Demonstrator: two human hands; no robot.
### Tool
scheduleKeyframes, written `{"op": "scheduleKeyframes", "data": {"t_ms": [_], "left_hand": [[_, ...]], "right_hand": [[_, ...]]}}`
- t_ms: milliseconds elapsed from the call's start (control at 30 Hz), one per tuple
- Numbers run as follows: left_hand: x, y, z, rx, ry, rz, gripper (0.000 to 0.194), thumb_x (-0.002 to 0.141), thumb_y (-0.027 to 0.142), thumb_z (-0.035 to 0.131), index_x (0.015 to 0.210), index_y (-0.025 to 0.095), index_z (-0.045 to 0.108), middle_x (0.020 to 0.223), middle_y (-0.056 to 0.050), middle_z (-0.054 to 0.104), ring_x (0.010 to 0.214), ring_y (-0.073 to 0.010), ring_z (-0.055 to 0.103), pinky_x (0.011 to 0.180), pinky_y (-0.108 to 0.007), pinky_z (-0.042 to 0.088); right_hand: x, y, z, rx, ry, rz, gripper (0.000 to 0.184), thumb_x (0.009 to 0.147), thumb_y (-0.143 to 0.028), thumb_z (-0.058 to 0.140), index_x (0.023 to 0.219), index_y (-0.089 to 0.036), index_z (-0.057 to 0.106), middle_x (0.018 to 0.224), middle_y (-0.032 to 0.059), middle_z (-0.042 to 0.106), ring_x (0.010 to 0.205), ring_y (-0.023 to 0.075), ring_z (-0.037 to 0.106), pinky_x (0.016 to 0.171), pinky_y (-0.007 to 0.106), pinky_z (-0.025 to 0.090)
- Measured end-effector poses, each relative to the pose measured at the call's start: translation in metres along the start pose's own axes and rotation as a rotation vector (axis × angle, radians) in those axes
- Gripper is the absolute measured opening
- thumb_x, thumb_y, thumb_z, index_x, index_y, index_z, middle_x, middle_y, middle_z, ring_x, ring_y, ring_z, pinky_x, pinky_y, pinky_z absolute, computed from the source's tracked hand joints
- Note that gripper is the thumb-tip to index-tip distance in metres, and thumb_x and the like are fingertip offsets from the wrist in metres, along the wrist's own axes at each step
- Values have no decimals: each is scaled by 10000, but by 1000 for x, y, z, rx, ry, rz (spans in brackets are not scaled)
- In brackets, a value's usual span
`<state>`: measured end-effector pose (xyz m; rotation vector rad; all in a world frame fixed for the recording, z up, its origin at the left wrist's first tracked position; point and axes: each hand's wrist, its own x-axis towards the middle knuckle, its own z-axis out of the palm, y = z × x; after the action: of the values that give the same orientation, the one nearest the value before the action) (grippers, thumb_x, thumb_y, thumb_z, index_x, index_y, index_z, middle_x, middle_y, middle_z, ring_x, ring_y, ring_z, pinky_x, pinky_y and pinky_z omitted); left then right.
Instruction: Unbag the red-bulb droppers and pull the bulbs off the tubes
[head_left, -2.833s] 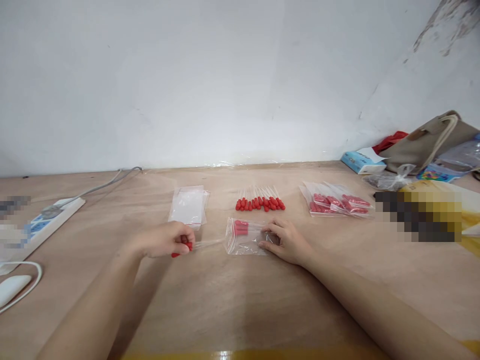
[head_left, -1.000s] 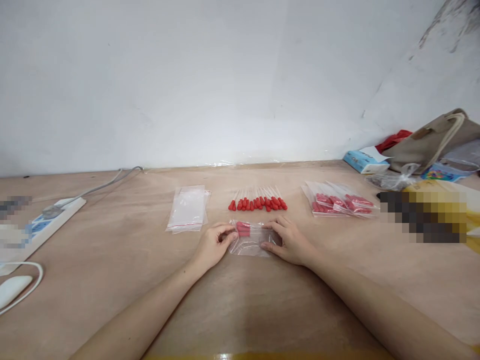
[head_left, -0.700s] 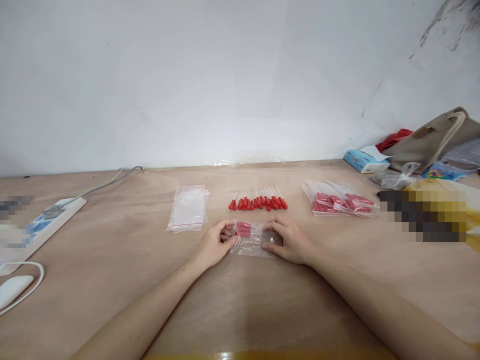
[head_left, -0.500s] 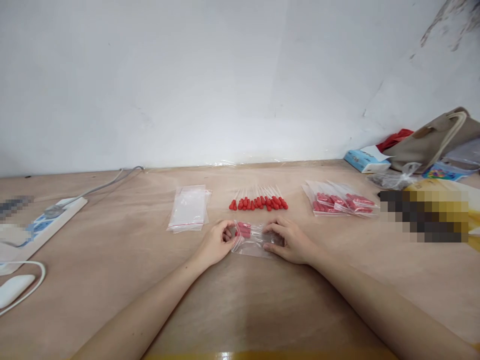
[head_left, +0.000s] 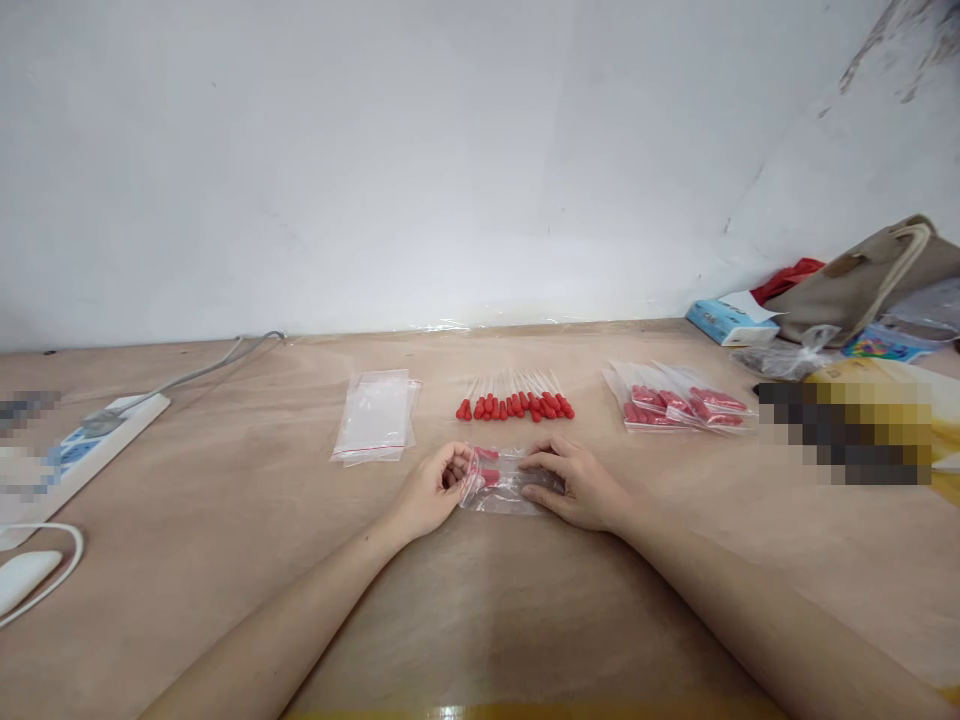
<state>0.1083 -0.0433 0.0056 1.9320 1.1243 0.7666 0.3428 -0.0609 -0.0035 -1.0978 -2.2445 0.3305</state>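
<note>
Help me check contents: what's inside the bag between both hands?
Red bulbs show through the clear bag. The left hand covers part of one end, the right hand the other; their number is unclear.

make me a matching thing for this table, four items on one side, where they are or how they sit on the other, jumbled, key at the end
1. loose red-ended sticks
2. pile of flat clear bags
3. blue box
4. nearest clear bag

A. near the handbag
B. between the left hand and the right hand
C. left of the loose sticks
D. in a row, red ends at the near side

Pairs: 1-D, 2-C, 3-A, 4-B
</note>
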Motion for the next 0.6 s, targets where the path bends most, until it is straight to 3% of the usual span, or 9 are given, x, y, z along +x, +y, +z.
{"op": "scheduleKeyframes", "data": {"t_ms": [167, 267, 367, 467, 533, 600], "left_hand": [[-1, 0, -4, 153, -23, 50, 100, 798, 237, 452, 827, 179, 527, 715, 20, 547, 589, -90, 461, 549, -204, 370], [0, 4, -19, 224, -21, 86, 121, 815, 247, 422, 830, 187, 525, 758, 7, 579, 667, -115, 516, 617, -230, 405], [4, 11, -54, 256, -95, 53, 129, 798, 299, 453, 820, 197, 529, 784, -12, 609, 694, -140, 558, 628, -248, 437], [4, 19, -105, 283, -152, 3, 134, 762, 329, 506, 796, 206, 546, 797, -25, 632, 736, -164, 595, 652, -264, 464], [2, 22, -135, 353, -34, -28, 176, 736, 370, 540, 808, 211, 562, 771, -34, 637, 703, -179, 601, 614, -274, 473], [0, 21, -152, 352, 119, -30, 225, 719, 400, 562, 847, 215, 566, 829, -43, 650, 763, -194, 613, 661, -296, 490]], "right_hand": [[0, 2, 1, 6, -12, -7, 278, 774, -357, 555, 1019, -231, 593, 986, 60, 544, 908, 176, 517, 826, 347, 416], [0, 2, 1, -1, -5, -13, 278, 770, -356, 562, 1016, -230, 593, 992, 63, 546, 916, 181, 518, 824, 352, 417], [0, 2, 1, 0, 0, -10, 271, 768, -355, 566, 1006, -229, 595, 983, 63, 548, 898, 177, 522, 812, 349, 421], [0, 2, 1, 1, -7, 0, 274, 767, -347, 567, 1015, -233, 592, 976, 60, 548, 896, 176, 524, 810, 348, 422], [0, 2, 1, 2, -6, 0, 279, 763, -344, 572, 1020, -236, 590, 981, 61, 548, 907, 180, 524, 812, 349, 422], [0, 2, 1, 5, 1, -10, 282, 759, -344, 578, 1020, -237, 589, 980, 62, 548, 908, 181, 525, 809, 348, 424]]}}
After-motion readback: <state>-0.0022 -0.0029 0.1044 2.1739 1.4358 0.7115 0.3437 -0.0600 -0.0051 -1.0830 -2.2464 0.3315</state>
